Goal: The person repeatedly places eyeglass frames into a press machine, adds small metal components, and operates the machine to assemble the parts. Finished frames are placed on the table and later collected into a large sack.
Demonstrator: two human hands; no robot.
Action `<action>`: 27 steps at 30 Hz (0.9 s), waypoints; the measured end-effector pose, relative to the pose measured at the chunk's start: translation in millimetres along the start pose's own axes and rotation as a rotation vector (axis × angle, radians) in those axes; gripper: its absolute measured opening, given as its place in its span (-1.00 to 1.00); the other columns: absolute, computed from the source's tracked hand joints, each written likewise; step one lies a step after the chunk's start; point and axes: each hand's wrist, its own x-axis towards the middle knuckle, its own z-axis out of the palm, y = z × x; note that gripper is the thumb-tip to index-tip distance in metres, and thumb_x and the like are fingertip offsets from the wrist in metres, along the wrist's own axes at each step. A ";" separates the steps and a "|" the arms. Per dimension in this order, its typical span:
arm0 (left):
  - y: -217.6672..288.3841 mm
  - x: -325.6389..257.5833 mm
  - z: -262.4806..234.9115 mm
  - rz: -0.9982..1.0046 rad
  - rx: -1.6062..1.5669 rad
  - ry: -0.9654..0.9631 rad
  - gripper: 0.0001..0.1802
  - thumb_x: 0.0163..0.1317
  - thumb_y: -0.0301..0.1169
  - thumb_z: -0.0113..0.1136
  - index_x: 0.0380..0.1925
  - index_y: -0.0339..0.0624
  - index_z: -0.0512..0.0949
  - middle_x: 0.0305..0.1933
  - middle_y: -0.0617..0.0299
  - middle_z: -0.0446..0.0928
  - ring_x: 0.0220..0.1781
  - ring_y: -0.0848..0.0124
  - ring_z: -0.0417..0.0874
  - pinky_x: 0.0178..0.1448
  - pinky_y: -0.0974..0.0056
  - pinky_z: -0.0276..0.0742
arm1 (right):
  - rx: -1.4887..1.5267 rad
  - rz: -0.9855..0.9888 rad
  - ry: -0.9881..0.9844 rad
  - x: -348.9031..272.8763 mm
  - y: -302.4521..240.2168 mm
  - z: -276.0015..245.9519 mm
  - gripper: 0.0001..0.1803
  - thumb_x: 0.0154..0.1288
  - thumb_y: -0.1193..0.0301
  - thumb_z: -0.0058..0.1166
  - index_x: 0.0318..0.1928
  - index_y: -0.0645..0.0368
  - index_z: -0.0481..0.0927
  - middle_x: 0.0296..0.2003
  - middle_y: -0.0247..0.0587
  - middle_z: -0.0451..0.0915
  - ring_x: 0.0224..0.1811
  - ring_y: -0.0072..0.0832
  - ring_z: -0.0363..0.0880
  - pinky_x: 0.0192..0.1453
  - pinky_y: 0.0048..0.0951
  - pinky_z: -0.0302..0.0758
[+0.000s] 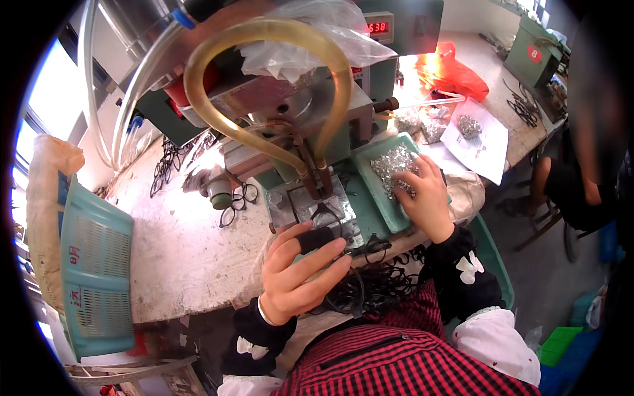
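Observation:
My left hand holds a black eyeglass frame front by its lower rim, just in front of the metal work plate of a green bench machine. The thumb wears a black finger cover. My right hand reaches into a green tray filled with several small shiny metal parts, fingers curled down onto them. What the fingers pinch is hidden. A heap of black eyeglass frames lies on my lap between both arms.
A thick yellowish hose loops over the machine. More black frames lie at the back left of the worn table. A teal slotted basket stands at the left edge. Bags of metal parts, an orange bag and another seated person are on the right.

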 end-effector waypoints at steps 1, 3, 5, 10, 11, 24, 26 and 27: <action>0.6 -0.8 -0.1 0.004 0.011 -0.041 -0.67 0.04 -0.59 0.41 -0.14 -0.07 0.73 0.01 0.22 0.73 -0.28 0.23 0.54 0.11 -0.07 0.71 | 0.037 -0.011 0.003 -1.7 6.4 1.3 -0.81 0.05 0.48 0.33 -0.26 0.04 0.76 0.06 0.05 0.62 0.27 0.07 0.51 0.33 -0.06 0.46; -0.1 -5.0 7.2 0.025 0.036 -0.036 -0.66 0.02 -0.58 0.41 -0.14 -0.07 0.74 0.03 0.25 0.72 -0.32 0.26 0.47 0.14 -0.09 0.71 | 0.093 0.012 0.006 -7.6 10.3 4.4 -0.86 0.05 0.46 0.35 -0.31 0.06 0.75 0.07 0.05 0.62 0.26 0.07 0.51 0.32 -0.08 0.46; 1.2 -1.5 7.5 0.015 0.041 -0.037 -0.64 0.00 -0.58 0.40 -0.14 -0.06 0.75 0.04 0.27 0.72 -0.33 0.28 0.42 0.16 -0.09 0.71 | 0.106 0.022 0.029 -8.3 8.4 7.7 -0.85 0.05 0.46 0.35 -0.30 0.07 0.75 0.07 0.04 0.62 0.27 0.06 0.51 0.32 -0.07 0.46; 6.3 -7.2 10.3 0.009 0.089 -0.034 -0.66 0.02 -0.57 0.40 -0.15 -0.06 0.74 0.03 0.25 0.73 -0.31 0.29 0.46 0.16 -0.08 0.71 | 0.206 0.057 0.152 -10.3 -6.4 8.6 -0.87 0.14 0.52 0.31 -0.26 0.14 0.71 -0.07 -0.03 0.67 0.13 0.01 0.59 0.21 -0.11 0.50; 5.7 -5.5 10.8 0.000 0.100 -0.021 -0.67 0.02 -0.57 0.40 -0.15 -0.06 0.74 0.03 0.25 0.73 -0.31 0.29 0.47 0.16 -0.08 0.72 | 0.293 0.103 0.228 -23.2 -11.0 6.7 -0.88 0.16 0.55 0.30 -0.26 0.15 0.70 -0.12 -0.05 0.68 0.08 0.00 0.61 0.17 -0.14 0.51; 4.2 -6.5 4.3 0.053 0.125 -0.048 -0.67 0.06 -0.51 0.45 -0.12 0.00 0.72 0.05 0.28 0.71 -0.23 0.31 0.56 0.15 -0.05 0.73 | 0.354 -0.031 0.257 -12.3 -43.3 -16.0 -0.86 0.19 0.61 0.26 -0.21 0.24 0.70 -0.26 -0.12 0.69 -0.07 -0.09 0.66 0.04 -0.20 0.56; 7.2 -6.6 4.0 0.042 0.102 -0.058 -0.66 0.04 -0.51 0.46 -0.13 0.00 0.73 0.05 0.28 0.71 -0.23 0.31 0.55 0.15 -0.05 0.72 | 0.409 -0.012 0.237 -6.8 -43.0 -14.6 -0.86 0.21 0.61 0.25 -0.20 0.24 0.70 -0.26 -0.11 0.69 -0.07 -0.10 0.66 0.05 -0.20 0.56; 8.4 -6.7 5.8 0.032 0.093 -0.059 -0.65 0.03 -0.51 0.46 -0.13 0.00 0.73 0.05 0.28 0.71 -0.24 0.30 0.54 0.15 -0.05 0.72 | 0.362 -0.029 0.242 -1.9 -36.9 -12.2 -0.87 0.25 0.62 0.22 -0.19 0.25 0.71 -0.24 -0.11 0.70 -0.09 -0.15 0.66 0.05 -0.25 0.55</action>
